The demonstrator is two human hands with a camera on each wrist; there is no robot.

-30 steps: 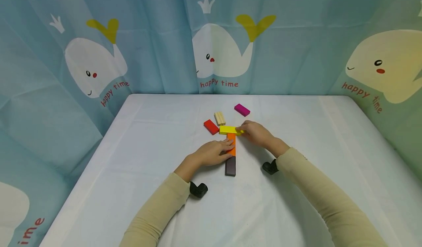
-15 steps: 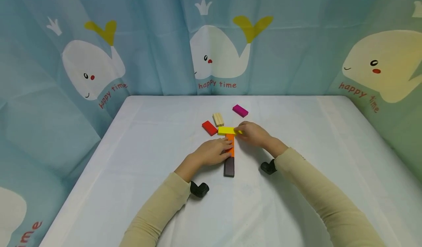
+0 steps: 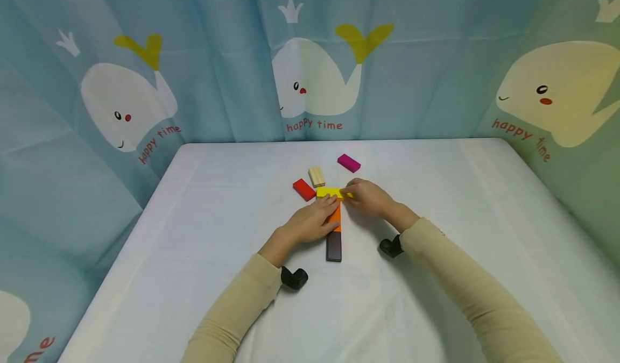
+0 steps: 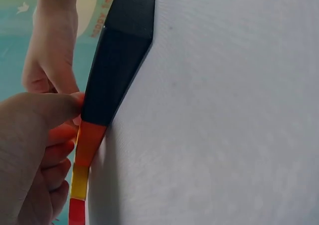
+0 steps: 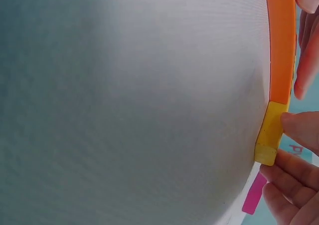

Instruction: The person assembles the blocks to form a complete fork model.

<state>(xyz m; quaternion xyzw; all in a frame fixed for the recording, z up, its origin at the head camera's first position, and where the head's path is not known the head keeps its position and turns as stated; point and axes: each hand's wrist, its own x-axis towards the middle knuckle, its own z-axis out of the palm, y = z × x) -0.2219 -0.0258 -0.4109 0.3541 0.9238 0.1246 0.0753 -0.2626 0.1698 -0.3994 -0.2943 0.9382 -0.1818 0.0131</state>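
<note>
A yellow block (image 3: 325, 192) lies crosswise at the far end of an orange block (image 3: 335, 220), and a dark block (image 3: 333, 246) continues the line toward the person. My left hand (image 3: 310, 220) rests over the orange block with fingers extended, its fingertips at the yellow block and its thumb near the joint with the dark block (image 4: 117, 60). With thumb and fingers, my right hand (image 3: 370, 197) pinches the right end of the yellow block (image 5: 271, 130). In the right wrist view the orange block (image 5: 282, 45) meets the yellow one.
A red block (image 3: 304, 190) lies just left of the yellow one. Behind them are a pale, grooved wooden block (image 3: 317, 177) and a magenta block (image 3: 349, 163). The white-covered table (image 3: 232, 191) ends at a whale-print curtain (image 3: 213, 83).
My left hand has slid forward along the orange block, so its fingertips now reach the yellow block. My right hand stays on the yellow block's right end. The head view has shifted slightly.
</note>
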